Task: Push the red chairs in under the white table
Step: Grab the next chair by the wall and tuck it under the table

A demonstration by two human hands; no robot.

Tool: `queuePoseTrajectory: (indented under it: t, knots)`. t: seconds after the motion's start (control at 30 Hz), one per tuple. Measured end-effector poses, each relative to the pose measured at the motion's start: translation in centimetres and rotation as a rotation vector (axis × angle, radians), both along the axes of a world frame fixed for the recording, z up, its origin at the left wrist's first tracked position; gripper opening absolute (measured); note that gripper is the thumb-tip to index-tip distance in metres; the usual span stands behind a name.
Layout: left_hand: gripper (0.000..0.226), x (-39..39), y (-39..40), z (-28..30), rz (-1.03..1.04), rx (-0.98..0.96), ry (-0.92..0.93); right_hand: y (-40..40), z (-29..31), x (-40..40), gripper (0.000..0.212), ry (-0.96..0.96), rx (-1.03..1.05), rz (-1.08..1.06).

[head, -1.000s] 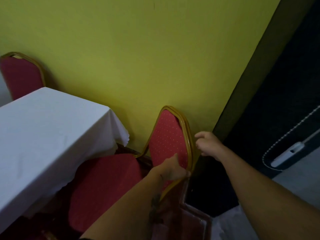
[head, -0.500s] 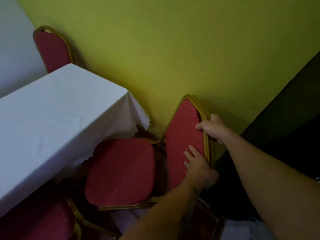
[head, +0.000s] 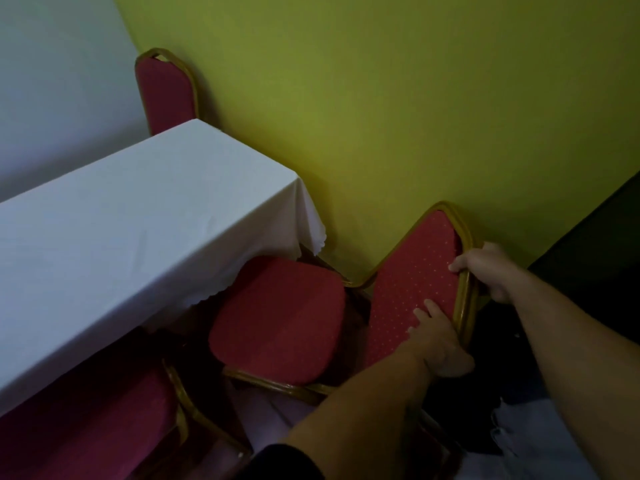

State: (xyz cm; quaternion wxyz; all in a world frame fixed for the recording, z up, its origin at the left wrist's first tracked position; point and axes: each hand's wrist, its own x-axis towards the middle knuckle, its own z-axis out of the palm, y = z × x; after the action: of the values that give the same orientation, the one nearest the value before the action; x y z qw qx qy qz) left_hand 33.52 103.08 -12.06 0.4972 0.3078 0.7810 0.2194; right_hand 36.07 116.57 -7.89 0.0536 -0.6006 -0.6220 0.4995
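The right hand (head: 491, 271) is clamped on the gold frame at the outer edge of the near red chair's backrest (head: 415, 282), thumb on the dotted red fabric, fingers wrapped behind the rail. The left hand (head: 440, 341) lies at 7 o'clock from it, lower on the same backrest: its fingers (head: 427, 311) are spread flat against the fabric, and the heel of the palm meets the gold rail. Whether it grips the rail or only presses cannot be told.

From the 2 hands, the backrest rises toward 11 o'clock, its top close to the yellow-green wall (head: 381, 98). The chair's seat (head: 277, 317) lies at 9 o'clock from the left hand, with its far corner tucked under the hanging edge of the white tablecloth and most of the cushion exposed.

The white table (head: 121, 237) fills the space from 9 to 10 o'clock of the hands, running along the wall. A 2nd red chair (head: 86, 420) sits at 8 o'clock, in the bottom left, its seat partly under the table edge. A 3rd red chair (head: 166, 91) stands at the table's far end at 11 o'clock, only its backrest visible above the cloth. A dark panel (head: 588, 254) lies at 3 o'clock of the right hand.
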Motion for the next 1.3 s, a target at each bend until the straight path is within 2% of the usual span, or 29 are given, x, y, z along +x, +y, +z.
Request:
queuePoseTrajectory:
  t: [0.03,0.17,0.3,0.47,0.67,0.93,1.3]
  knots:
    - [0.092,-0.2,-0.4,0.0,-0.02,0.004,0.018,-0.2,0.2,0.1,0.052,0.005,0.001,-0.018]
    - [0.108,-0.5,-2.3,0.3,-0.086,0.045,0.043,-1.7,0.5,0.2,0.042,0.026,0.009,-0.026]
    - [0.106,-0.7,-4.0,-0.2,-0.076,-0.024,-0.03,-3.9,0.0,0.2,0.043,0.032,0.01,-0.007]
    - [0.115,-2.1,-7.2,-0.3,-0.101,-0.012,0.024,-6.4,0.0,-1.0,0.036,0.078,0.006,0.021]
    - [0.115,-5.9,-11.9,-0.2,-0.169,-0.001,0.067,-10.5,-1.1,-3.8,0.02,0.112,-0.021,0.046]
    - [0.109,-12.0,-17.3,0.4,-0.237,-0.014,0.196,-15.4,-2.2,-8.4,0.022,0.14,0.036,0.006]
    - [0.107,-14.6,-20.7,-0.2,-0.288,-0.029,0.218,-20.3,-2.8,-10.4,0.033,0.176,0.155,-0.206]
